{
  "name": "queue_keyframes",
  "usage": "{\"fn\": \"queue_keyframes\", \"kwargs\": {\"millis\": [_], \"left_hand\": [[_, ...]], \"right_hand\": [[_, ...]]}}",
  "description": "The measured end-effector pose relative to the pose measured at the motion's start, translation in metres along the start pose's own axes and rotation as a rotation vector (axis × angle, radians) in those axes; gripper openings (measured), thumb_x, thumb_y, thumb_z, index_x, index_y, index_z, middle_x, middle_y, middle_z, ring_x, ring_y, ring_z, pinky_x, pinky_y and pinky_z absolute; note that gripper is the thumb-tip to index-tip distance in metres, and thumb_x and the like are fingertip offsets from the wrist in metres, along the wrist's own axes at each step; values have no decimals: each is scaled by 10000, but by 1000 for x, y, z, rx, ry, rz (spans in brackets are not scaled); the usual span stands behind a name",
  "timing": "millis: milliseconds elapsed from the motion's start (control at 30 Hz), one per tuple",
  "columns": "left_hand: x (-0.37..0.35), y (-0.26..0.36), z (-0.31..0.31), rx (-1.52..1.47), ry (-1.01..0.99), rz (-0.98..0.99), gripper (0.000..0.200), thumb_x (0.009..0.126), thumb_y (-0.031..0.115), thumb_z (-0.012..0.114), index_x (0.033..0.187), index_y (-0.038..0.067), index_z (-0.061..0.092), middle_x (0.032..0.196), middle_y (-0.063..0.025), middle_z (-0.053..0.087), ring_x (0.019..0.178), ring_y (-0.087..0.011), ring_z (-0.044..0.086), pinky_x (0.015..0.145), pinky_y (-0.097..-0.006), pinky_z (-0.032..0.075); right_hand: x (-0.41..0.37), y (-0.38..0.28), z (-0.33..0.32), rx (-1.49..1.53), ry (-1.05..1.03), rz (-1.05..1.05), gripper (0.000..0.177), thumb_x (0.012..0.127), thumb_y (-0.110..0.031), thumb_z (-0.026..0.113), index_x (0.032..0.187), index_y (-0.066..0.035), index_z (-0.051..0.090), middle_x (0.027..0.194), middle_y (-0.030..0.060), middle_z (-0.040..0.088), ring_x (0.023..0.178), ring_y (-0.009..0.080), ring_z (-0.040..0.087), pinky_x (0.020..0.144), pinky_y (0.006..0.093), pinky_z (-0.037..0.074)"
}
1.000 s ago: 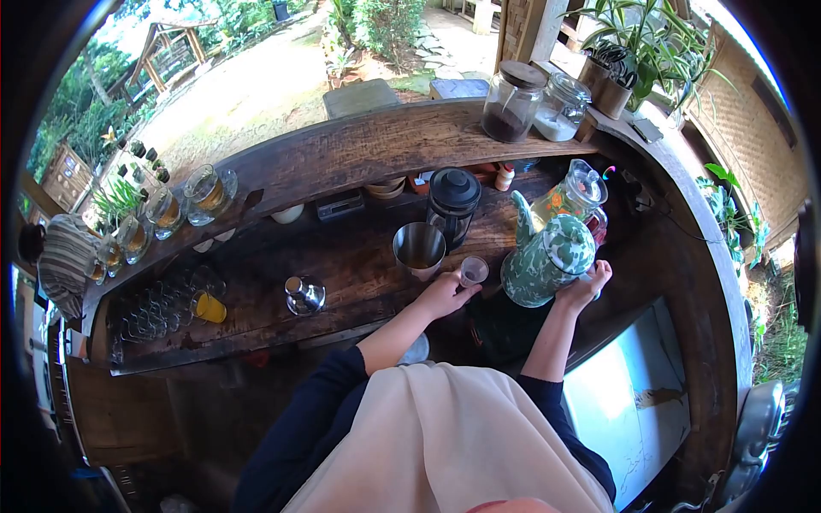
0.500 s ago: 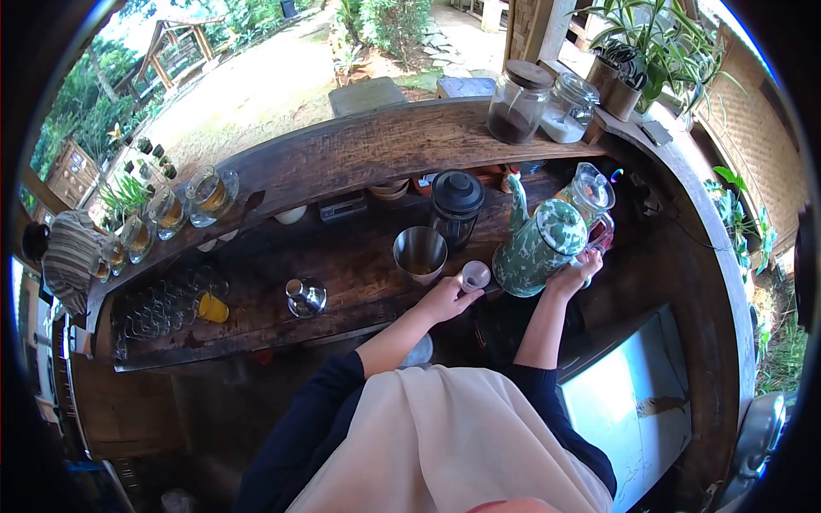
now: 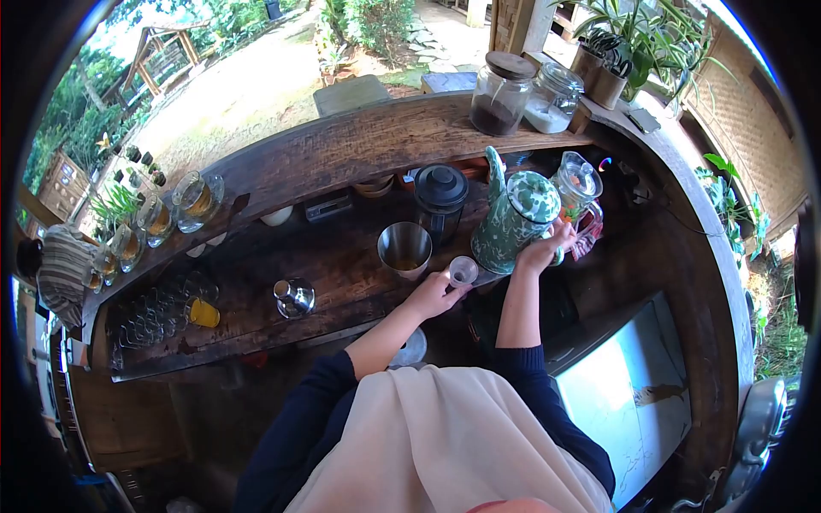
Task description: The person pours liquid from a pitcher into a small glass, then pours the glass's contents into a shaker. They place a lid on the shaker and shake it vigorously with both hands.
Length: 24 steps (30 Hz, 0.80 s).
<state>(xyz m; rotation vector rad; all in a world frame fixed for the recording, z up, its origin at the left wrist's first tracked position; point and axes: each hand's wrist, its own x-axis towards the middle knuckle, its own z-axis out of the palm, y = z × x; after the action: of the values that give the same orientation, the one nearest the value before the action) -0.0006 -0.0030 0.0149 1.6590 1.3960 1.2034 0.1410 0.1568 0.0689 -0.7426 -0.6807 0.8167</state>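
Observation:
My left hand (image 3: 434, 296) is closed round a small clear cup (image 3: 463, 271) near the counter's front edge. My right hand (image 3: 544, 249) grips the handle of a green and white speckled kettle (image 3: 506, 227), which looks upright, its spout pointing away from me. Left of the kettle is a metal tumbler (image 3: 404, 248) with a little liquid in it. A French press (image 3: 440, 201) with a black lid stands behind the tumbler. Further left sits a metal shaker top (image 3: 294, 297). Just behind the kettle is a glass pitcher (image 3: 578, 181).
Several glass cups on saucers (image 3: 198, 201) line the raised wooden ledge (image 3: 342, 154) at the left. Two lidded jars (image 3: 501, 94) and potted plants (image 3: 607, 73) stand at the right. Several clear glasses (image 3: 154, 321) and a yellow one (image 3: 203, 312) are on the lower counter.
The whole view has shifted a little. The kettle in my right hand looks more upright and slightly further back. My left hand still holds the small cup.

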Motion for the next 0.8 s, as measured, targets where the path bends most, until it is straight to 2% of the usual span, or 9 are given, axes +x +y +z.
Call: {"fn": "queue_keyframes", "kwargs": {"millis": [100, 167, 300, 433, 500, 567, 633, 667, 800], "left_hand": [[0, 0, 0, 24, 20, 60, 281, 872, 180, 646, 1041, -36, 588, 942, -210, 681, 900, -354, 663, 784, -398, 501], [0, 8, -3, -12, -24, -35, 283, 875, 186, 644, 1035, -40, 586, 935, -208, 681, 894, -353, 663, 784, -398, 500], [0, -1, 0, -10, -4, 1, 283, 879, 193, 640, 1037, -35, 585, 929, -207, 682, 889, -350, 664, 781, -401, 499], [-1, -4, 1, 11, -10, -17, 285, 882, 212, 637, 1037, -23, 592, 938, -210, 680, 900, -361, 657, 784, -407, 497], [0, -9, 4, 17, 4, 5, 286, 882, 218, 636, 1038, -19, 595, 943, -211, 678, 905, -366, 654, 784, -409, 497], [0, -13, 7, 51, 74, 50, 234, 887, 227, 646, 942, 0, 665, 868, -178, 690, 843, -302, 681, 728, -368, 504], [-1, -12, 6, 66, 65, 31, 236, 889, 230, 645, 947, 2, 664, 862, -175, 691, 840, -293, 682, 729, -367, 503], [-1, -11, 6, 83, 61, 13, 238, 891, 233, 644, 951, 4, 663, 857, -171, 691, 838, -284, 683, 730, -366, 502], [0, -17, 8, 34, 72, 39, 255, 890, 249, 650, 969, 8, 667, 863, -170, 693, 835, -265, 682, 738, -366, 500]], "right_hand": [[-1, 2, 10, -33, -18, 22, 302, 991, -304, 385, 1060, -10, 401, 993, 124, 515, 949, 194, 538, 866, 338, 424], [-2, 8, 13, -35, -48, 5, 301, 989, -311, 388, 1043, -17, 423, 990, 109, 507, 937, 185, 511, 865, 335, 397], [-12, 9, 24, -136, -52, -23, 301, 987, -323, 408, 1039, -28, 425, 982, 78, 477, 933, 169, 473, 876, 320, 367], [-17, 7, 25, -114, -75, -7, 299, 992, -324, 420, 1061, -33, 408, 1008, 71, 466, 946, 152, 462, 881, 302, 362], [-18, 6, 24, -175, -85, -5, 349, 1004, -382, 379, 1066, -42, 429, 1015, 78, 486, 962, 169, 462, 903, 331, 352], [-20, 6, 22, -185, -85, 17, 359, 1005, -388, 384, 1079, -40, 430, 1025, 77, 489, 965, 167, 463, 904, 326, 352], [-22, 6, 22, -235, -70, 23, 372, 1003, -389, 397, 1099, -32, 431, 1048, 79, 495, 979, 169, 469, 915, 325, 351], [-24, 6, 21, -231, -66, 41, 409, 1002, -392, 405, 1167, -18, 430, 1123, 95, 496, 1047, 184, 470, 956, 326, 343], [-21, 10, 21, -250, -31, 42, 468, 1001, -399, 401, 1249, -2, 408, 1219, 120, 475, 1144, 206, 446, 1006, 330, 318]]}}
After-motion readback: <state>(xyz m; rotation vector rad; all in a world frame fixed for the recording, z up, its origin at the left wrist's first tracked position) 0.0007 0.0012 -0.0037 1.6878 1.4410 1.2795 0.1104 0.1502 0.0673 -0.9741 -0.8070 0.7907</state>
